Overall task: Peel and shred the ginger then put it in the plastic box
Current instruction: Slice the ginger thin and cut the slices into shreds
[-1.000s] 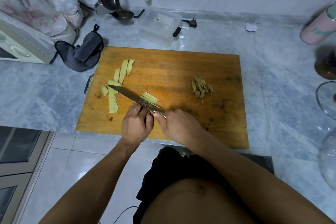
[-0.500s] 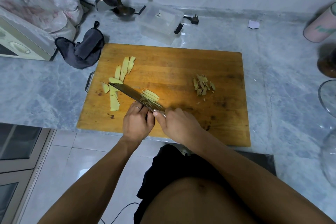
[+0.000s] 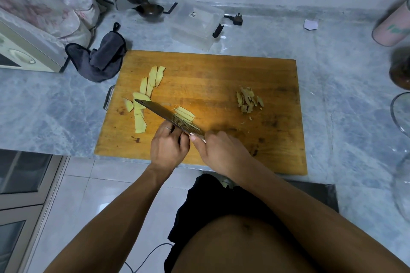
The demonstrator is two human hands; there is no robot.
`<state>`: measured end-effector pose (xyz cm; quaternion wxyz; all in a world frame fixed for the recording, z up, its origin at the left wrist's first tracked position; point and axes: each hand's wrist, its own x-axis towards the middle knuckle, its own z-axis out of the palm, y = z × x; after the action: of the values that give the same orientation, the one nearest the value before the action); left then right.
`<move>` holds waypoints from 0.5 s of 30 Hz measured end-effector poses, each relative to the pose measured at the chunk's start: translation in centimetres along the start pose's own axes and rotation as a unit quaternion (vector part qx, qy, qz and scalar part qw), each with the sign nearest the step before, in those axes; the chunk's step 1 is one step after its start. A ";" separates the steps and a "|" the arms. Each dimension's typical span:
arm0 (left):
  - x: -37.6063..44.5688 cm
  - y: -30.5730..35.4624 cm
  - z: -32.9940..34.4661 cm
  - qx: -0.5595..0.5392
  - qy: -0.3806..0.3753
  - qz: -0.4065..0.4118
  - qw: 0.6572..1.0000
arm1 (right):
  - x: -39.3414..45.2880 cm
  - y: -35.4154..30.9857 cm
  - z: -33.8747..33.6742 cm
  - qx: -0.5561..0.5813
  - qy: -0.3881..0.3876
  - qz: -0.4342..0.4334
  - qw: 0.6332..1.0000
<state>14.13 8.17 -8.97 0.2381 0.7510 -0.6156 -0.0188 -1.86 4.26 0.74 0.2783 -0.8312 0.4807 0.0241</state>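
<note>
On the wooden cutting board (image 3: 221,77) lie pale ginger slices (image 3: 150,83) at the left and a heap of brown peel (image 3: 248,99) at the right. My right hand (image 3: 221,153) grips the handle of a knife (image 3: 162,114) whose blade slants up to the left. A small stack of ginger strips (image 3: 185,114) shows just beyond the blade. My left hand (image 3: 168,146), fingers curled, presses down on ginger right beside the blade; that ginger is mostly hidden. The clear plastic box (image 3: 195,25) stands behind the board.
A dark cloth (image 3: 99,57) lies left of the board, next to a white appliance (image 3: 26,51). Ladles (image 3: 146,9) rest at the back wall. A pink cup (image 3: 392,26), a dark jar (image 3: 401,68) and glass lids (image 3: 401,115) sit at the right.
The knife and both hands stay in nearly the same spot on the board; only tiny shifts of the blade show. The slices and peel have not moved.
</note>
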 end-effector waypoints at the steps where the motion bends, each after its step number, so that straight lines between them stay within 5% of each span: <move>1: 0.0 -0.1 0.1 0.001 0.001 0.000 1.000 | 0.2 -0.1 0.1 0.003 -0.001 0.000 1.000; 15: 0.0 0.3 -0.2 -0.022 0.001 -0.009 1.000 | -0.5 0.3 -0.1 -0.013 0.007 -0.004 1.000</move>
<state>13.89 8.17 -8.70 0.2552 0.7512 -0.6078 -0.0335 -2.44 4.46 0.88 0.2644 -0.8368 0.4788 0.0235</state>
